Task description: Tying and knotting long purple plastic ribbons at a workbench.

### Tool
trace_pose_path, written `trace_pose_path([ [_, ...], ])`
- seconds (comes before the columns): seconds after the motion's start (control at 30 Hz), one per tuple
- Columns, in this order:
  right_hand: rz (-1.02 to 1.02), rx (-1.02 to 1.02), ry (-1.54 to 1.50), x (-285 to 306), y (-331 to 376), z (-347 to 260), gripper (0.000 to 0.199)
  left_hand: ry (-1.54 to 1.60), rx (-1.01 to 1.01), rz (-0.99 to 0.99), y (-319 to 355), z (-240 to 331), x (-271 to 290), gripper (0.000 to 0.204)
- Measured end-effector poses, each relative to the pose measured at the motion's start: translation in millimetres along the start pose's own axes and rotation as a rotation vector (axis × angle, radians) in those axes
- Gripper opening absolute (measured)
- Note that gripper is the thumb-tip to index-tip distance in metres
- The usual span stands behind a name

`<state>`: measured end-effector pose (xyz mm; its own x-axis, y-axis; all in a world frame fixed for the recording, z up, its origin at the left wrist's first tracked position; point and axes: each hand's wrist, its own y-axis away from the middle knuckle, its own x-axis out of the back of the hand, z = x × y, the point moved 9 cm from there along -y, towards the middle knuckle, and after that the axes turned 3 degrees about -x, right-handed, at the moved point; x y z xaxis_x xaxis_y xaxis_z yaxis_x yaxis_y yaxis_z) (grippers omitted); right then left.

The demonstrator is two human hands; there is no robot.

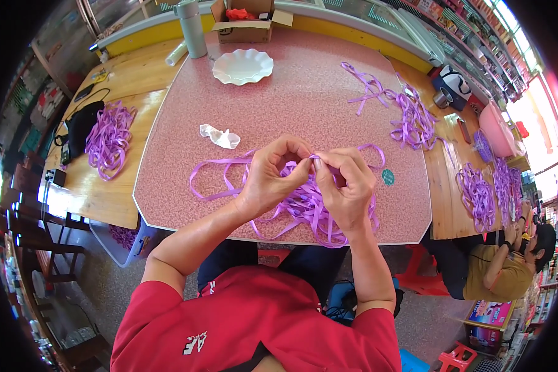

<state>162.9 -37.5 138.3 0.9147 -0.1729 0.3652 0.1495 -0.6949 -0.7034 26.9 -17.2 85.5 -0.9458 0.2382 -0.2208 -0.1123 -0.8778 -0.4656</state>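
My left hand (275, 170) and my right hand (348, 186) meet over the table, thumbs and forefingers pinched close together on a purple ribbon (314, 156). Both sets of fingers are closed. Under and between them lies a tangled heap of purple ribbons (307, 211), with loops trailing out to the left and toward the table's near edge. Just what the fingertips do with the ribbon is too small to make out. A crumpled piece of white tissue (220, 136) lies to the left of my left hand. Right of my right hand is a small green disc (387, 177).
On the pink speckled table (291, 111) stand a white scalloped plate (243, 67), a pale green bottle (192, 31) and an open cardboard box (244, 30). More ribbon piles (110, 139) lie left and right (413, 118). A co-worker (499, 266) sits at the right.
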Motion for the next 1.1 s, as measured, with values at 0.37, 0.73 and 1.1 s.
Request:
trace_pose_path([
  [0.37,-0.149,-0.662,-0.614,-24.2,15.5,42.1,0.007,0.188,0.24,-0.042,0.3,-18.4,0.6,0.01],
  [0.73,-0.159,-0.893,-0.884,-37.6,29.9,48.6,0.011,-0.585,-0.407,-0.014,-1.0,36.1,0.7,0.03],
  [1.1,-0.074,-0.967,-1.001,-37.9,33.6,59.4,0.011,-0.684,-0.495,-0.007,10.8,45.5,-6.0,0.027],
])
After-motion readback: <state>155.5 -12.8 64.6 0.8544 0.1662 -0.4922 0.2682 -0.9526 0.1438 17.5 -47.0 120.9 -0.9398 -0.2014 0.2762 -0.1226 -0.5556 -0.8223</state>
